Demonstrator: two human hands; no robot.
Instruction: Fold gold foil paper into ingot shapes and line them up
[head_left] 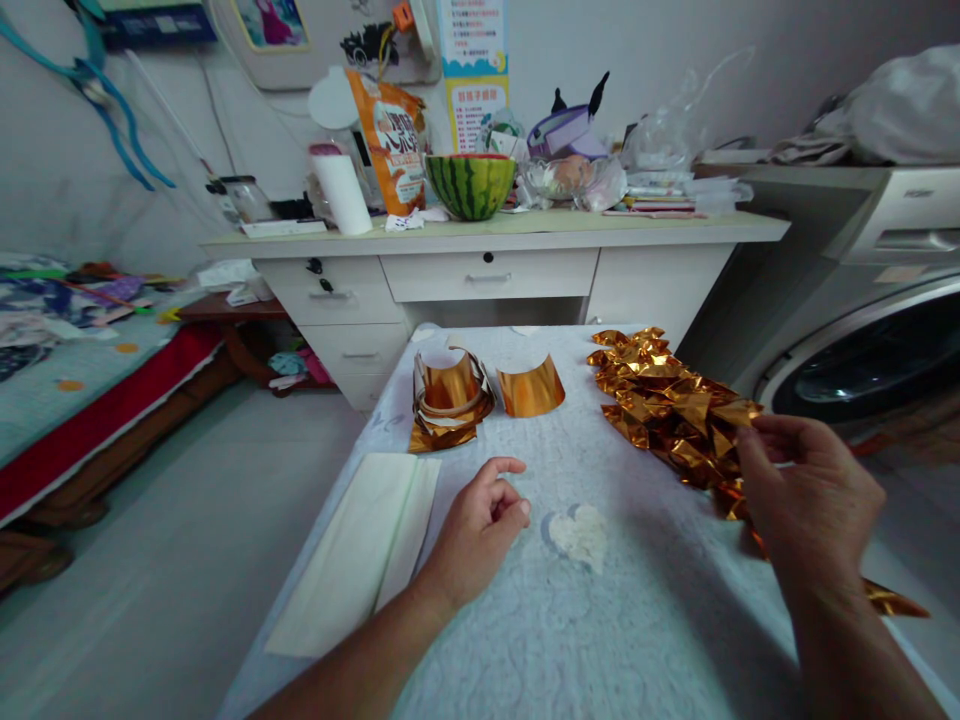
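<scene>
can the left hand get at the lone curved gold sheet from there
Likely yes: the left hand looks free, and only cloth shows between it and the curved gold sheet.

Glossy creased foil is seen in folded pieces (679,410), textured cloth in table cover (637,640), matt paper in pale sheets (341,550).

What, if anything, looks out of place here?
One pointed gold piece, beside the right forearm, seems to jut past the right edge of the table, while most of the gold pile lies further in. I see nothing spilled.
</scene>
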